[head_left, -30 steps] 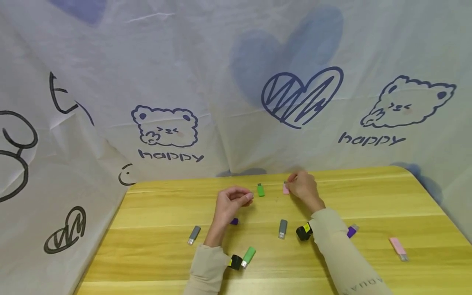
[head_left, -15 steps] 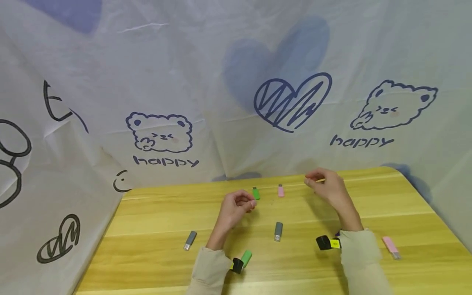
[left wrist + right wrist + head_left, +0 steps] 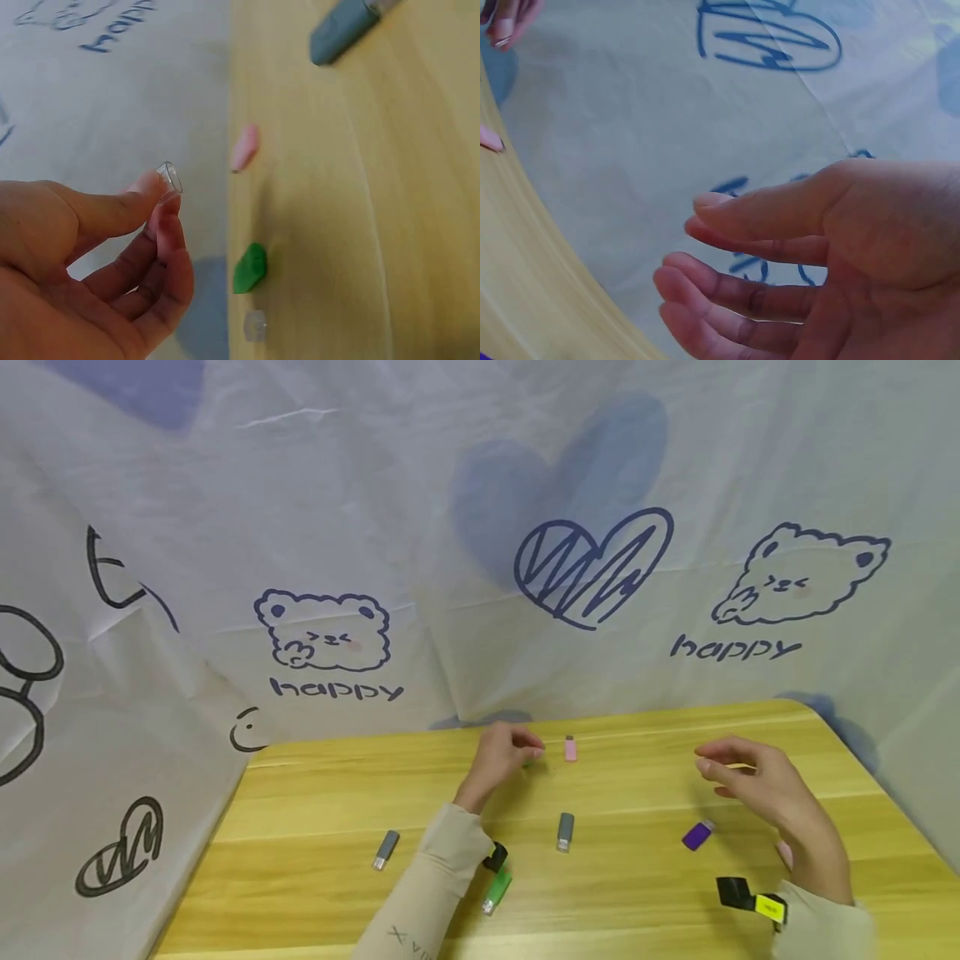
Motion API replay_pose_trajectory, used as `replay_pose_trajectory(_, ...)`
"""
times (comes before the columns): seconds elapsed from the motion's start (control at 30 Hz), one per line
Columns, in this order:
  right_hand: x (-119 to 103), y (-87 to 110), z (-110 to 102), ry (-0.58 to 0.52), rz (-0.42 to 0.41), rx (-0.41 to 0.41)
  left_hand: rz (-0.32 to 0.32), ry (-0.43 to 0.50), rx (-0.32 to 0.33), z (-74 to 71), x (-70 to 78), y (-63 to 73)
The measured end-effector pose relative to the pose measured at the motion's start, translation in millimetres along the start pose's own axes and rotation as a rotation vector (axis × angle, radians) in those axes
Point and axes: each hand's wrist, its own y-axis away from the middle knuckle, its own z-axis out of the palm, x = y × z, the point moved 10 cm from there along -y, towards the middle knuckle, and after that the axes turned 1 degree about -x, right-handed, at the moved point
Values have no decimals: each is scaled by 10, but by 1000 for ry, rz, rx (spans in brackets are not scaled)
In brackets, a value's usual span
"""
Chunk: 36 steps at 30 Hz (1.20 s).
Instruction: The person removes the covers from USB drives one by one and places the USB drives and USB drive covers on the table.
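Your left hand [image 3: 502, 753] pinches a clear cap [image 3: 172, 182], unfitted, near the table's [image 3: 315, 793] far edge; a second clear piece [image 3: 255, 325] lies loose beside the green stick [image 3: 251, 268]. Your right hand [image 3: 772, 789] is empty, fingers relaxed.

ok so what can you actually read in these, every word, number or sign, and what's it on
"happy": backdrop, under the left bear drawing
"happy": backdrop, under the right bear drawing
"X": left sleeve; letters beside it unclear, cut off
Yellow label at the right wrist: too small to read
USB sticks: no text can be made out
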Motion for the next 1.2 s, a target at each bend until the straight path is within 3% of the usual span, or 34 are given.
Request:
replay_pose_trajectory(0.23, 126, 65, -148, -62, 10, -7, -41, -269, -54, 220, -58, -223)
replay_pose_trajectory(0.4, 162, 81, -191, -79, 30, -4, -37, -364, -83, 320, -101, -312)
replay_pose_trajectory(0.9, 232, 143, -233, -89, 43, 11, 0, -450, -89, 429, -67, -357)
replay_pose_trajectory(1.03, 224, 142, -236, -76, 36, 14, 18, -396, -76, 420, -68, -338)
replay_pose_trajectory(1.2, 202, 127, -198, -37, 33, 9, 49, -285, -11, 299, -28, -259)
